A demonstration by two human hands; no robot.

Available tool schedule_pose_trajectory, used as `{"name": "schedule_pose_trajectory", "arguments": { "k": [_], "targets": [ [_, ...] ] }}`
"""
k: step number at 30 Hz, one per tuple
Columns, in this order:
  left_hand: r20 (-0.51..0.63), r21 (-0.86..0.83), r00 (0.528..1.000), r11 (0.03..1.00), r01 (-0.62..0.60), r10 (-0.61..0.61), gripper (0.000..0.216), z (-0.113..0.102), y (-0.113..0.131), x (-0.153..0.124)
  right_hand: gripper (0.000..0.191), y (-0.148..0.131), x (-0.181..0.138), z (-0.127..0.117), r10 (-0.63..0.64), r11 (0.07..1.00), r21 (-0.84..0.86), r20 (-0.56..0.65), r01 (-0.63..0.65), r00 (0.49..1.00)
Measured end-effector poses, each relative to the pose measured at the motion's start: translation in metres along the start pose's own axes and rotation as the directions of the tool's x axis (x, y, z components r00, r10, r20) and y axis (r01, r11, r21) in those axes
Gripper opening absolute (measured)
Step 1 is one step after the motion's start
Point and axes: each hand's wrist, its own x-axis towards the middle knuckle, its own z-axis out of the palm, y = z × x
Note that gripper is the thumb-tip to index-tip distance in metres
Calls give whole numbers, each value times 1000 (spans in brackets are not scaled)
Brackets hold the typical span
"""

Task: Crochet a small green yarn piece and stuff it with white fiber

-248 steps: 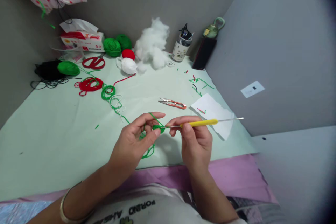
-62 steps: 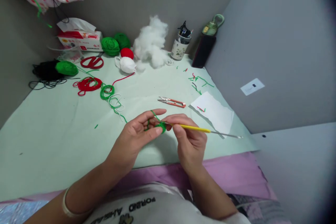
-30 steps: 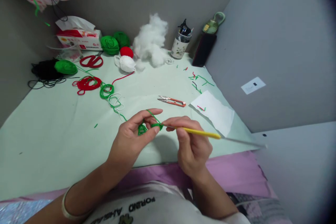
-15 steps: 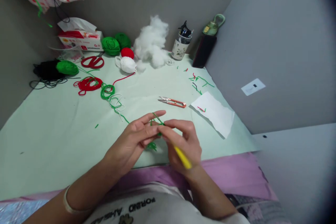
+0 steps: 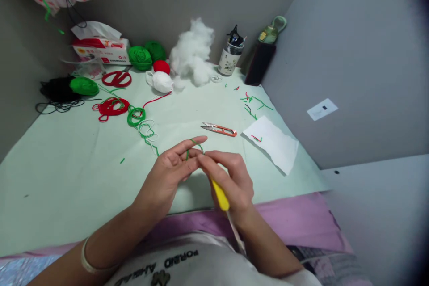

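My left hand (image 5: 167, 172) is closed at thumb and fingertips on green yarn (image 5: 198, 145), its index finger stretched out with a strand looped over it. Right beside it, my right hand (image 5: 233, 176) grips a crochet hook with a yellow handle (image 5: 221, 194); a thin metal end points back toward my shirt. The hook's working tip is hidden at the meeting fingertips. Whatever stitched part lies between the fingers is mostly covered. From the left hand the strand runs to a loose green coil (image 5: 136, 116) on the table. Orange thread snips (image 5: 219, 129) lie just beyond my hands.
Yarn balls, including a white one (image 5: 162, 82), stand at the back by white stuffing (image 5: 192, 53), red scissors (image 5: 116, 79) and a tissue box (image 5: 100, 51). To the right are a torn paper (image 5: 275, 147), yarn scraps, a pen cup (image 5: 230, 58) and a dark bottle (image 5: 259, 62).
The yellow handle has swung down and left, and its metal end now shows. Both hands have shifted slightly up and left. The green bunch below the fingers is no longer visible.
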Motion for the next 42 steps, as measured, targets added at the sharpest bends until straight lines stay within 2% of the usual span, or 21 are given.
{"name": "schedule_pose_trajectory", "arguments": {
  "k": [2, 4, 7, 9, 10, 17, 21, 24, 28, 30, 32, 34, 37, 42],
  "targets": [
    [34, -76, 996, 993, 87, -85, 38, -2, 2, 1, 38, 0, 0, -2, 0, 1000, 3, -23, 0, 1000],
    [50, -136, 992, 983, 122, -116, 33, -4, 4, 2, 30, 2, 3, -4, 138, 980, 154, -81, -124, 987],
    [11, -128, 997, 989, 73, -72, 30, -5, 6, 1, 20, 6, 9, -1, 397, 820, 475, -71, -319, 915],
    [-8, -74, 999, 996, 41, -42, 33, -5, 6, 0, 17, 8, 10, 2, 479, 708, 594, -6, -382, 878],
    [-11, -41, 999, 999, 34, -35, 34, -5, 5, 0, 16, 9, 10, 4, 499, 681, 610, 16, -405, 866],
    [14, 86, 1000, 996, 25, -26, 37, 2, 5, -4, 17, 8, 10, 2, 570, 571, 656, 117, -494, 814],
    [41, 104, 999, 995, 14, -18, 40, 3, 11, -7, 16, 2, 15, -3, 547, 606, 663, 54, -440, 835],
    [104, 95, 993, 994, 52, -62, 37, 0, 17, -9, 17, -1, 23, -7, 568, 605, 671, 15, -429, 823],
    [212, 95, 975, 995, 41, -61, 33, 2, 25, -4, 22, -2, 34, -7, 602, 489, 714, 139, -501, 786],
    [227, 104, 974, 994, -11, -13, 36, 5, 28, 2, 20, 2, 38, -3, 585, 509, 694, 155, -509, 796],
    [200, 121, 979, 991, -54, 29, 40, 6, 29, 10, 17, 7, 43, 2, 559, 568, 652, 141, -502, 817],
    [172, 142, 985, 988, -58, 33, 43, 4, 31, 18, 15, 14, 48, 7, 552, 578, 628, 170, -521, 816],
    [168, 185, 986, 982, -23, -8, 51, -7, 34, 31, 16, 26, 58, 15, 597, 458, 657, 273, -599, 755],
    [117, 259, 990, 965, 43, -76, 56, -35, 33, 49, 23, 49, 63, 32, 667, 156, 665, 474, -731, 574]
  ]
}}
